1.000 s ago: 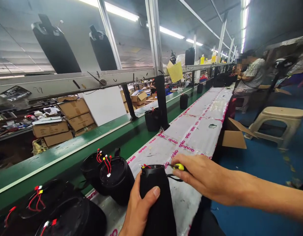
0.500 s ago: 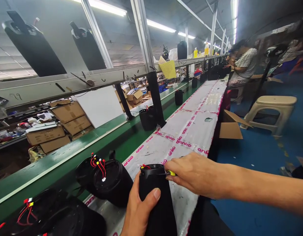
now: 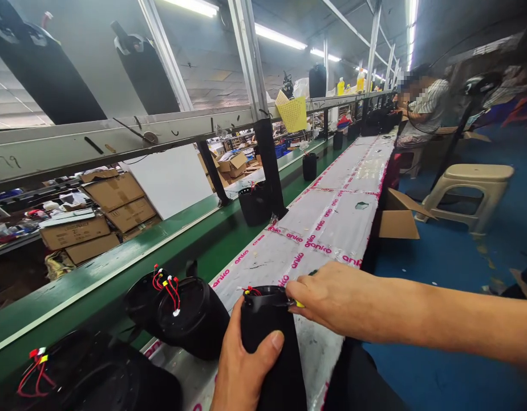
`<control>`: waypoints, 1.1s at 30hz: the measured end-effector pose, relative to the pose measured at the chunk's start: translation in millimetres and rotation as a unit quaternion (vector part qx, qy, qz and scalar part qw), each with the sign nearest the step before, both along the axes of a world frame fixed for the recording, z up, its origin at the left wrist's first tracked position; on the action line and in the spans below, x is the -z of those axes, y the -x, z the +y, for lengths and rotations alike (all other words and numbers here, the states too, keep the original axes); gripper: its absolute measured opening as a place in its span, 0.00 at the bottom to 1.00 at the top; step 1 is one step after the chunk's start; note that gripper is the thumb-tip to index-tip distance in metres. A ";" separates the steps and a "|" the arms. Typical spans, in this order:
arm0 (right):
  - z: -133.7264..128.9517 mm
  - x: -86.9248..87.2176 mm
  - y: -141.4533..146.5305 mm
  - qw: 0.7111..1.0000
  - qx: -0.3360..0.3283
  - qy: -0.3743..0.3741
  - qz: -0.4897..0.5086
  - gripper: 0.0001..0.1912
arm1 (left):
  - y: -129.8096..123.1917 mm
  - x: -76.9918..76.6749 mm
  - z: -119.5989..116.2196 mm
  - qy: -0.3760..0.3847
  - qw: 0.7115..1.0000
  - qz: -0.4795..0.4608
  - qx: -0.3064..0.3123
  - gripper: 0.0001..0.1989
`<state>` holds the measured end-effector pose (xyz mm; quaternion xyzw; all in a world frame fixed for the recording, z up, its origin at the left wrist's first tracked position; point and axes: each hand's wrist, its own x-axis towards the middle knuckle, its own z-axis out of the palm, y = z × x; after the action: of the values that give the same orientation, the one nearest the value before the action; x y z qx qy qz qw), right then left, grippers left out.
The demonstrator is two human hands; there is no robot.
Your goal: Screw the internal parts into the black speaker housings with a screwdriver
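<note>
My left hand (image 3: 250,362) is wrapped round a black cylindrical speaker housing (image 3: 274,348), thumb across its near side. The housing stands tilted, its open-looking top rim upward, with red wires and small connectors (image 3: 251,291) showing there. In my right hand (image 3: 327,299), closed at the right of that rim, is a screwdriver (image 3: 298,304) with a yellow and dark handle. Its thin shaft reaches the rim; the tip is hard to make out. Left of my left hand, another black housing (image 3: 193,319) bears red wires with white, red and yellow plugs.
More black housings (image 3: 130,377) crowd the lower left. A green conveyor (image 3: 221,240) runs beside the plastic-covered bench (image 3: 332,211). Above is a metal shelf rail (image 3: 195,128) on posts. An open carton (image 3: 398,224) and a beige stool (image 3: 473,177) stand right; a seated person (image 3: 430,108) is farther off.
The view has shifted slightly. My right hand has turned a little at the rim, and less of the yellow handle shows. My left hand keeps its hold on the housing.
</note>
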<state>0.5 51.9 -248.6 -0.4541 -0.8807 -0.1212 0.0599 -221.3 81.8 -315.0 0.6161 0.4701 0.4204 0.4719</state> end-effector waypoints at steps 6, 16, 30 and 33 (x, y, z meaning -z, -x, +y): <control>3.3 3.8 -7.5 0.999 -0.017 0.017 0.036 0.13 | -2.4 -4.5 0.1 0.002 0.999 0.026 0.021 0.46; 5.6 28.5 -10.8 0.926 0.039 0.081 0.366 0.17 | -4.0 -7.6 -0.8 0.068 0.996 -0.056 0.019 0.43; 1.4 35.3 1.0 0.907 0.028 0.143 0.395 0.21 | -5.5 -15.4 -8.1 0.020 0.998 -0.002 0.064 0.37; 0.2 31.9 -0.8 0.915 0.017 0.135 0.380 0.21 | -4.0 -18.0 -1.8 0.030 0.991 -0.048 0.120 0.38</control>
<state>1.3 52.1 -280.5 -0.4845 -0.7917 0.1790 0.3261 -217.3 79.9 -297.0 0.6330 0.3821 0.3756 0.5587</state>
